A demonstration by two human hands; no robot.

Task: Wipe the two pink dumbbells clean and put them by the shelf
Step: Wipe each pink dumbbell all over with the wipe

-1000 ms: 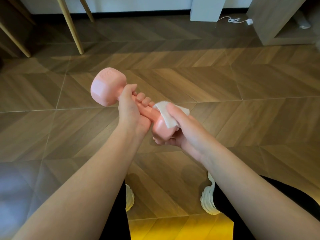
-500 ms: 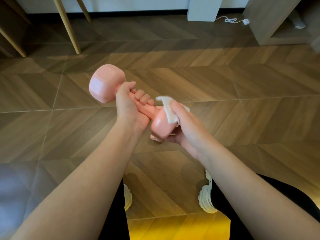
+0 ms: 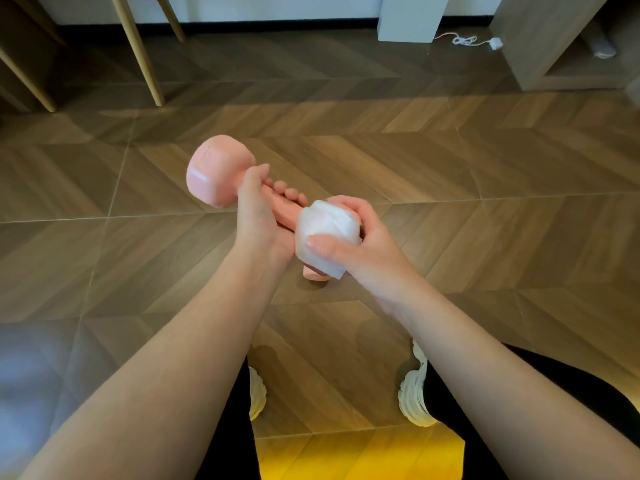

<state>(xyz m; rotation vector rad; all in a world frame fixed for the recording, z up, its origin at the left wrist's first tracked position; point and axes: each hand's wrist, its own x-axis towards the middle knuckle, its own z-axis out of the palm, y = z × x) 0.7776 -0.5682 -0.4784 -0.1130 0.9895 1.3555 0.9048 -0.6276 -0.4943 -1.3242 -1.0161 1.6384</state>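
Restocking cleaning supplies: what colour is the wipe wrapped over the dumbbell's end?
White. The wipe shows best in the head view, the only one.

From where I stand I count 1 smooth pink dumbbell [image 3: 216, 174], 1 crumpled white paper wipe [image 3: 329, 226], 2 bare hands, the left hand [image 3: 258, 216] and the right hand [image 3: 367, 244], 2 chunky white shoes [image 3: 414, 393], 3 slanted pale wooden legs [image 3: 138, 46] and 1 white cable [image 3: 464, 40].

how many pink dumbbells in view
1. The pink dumbbell is held up: left hand grips its handle, right hand presses a white wipe round its near head. No second one shows.
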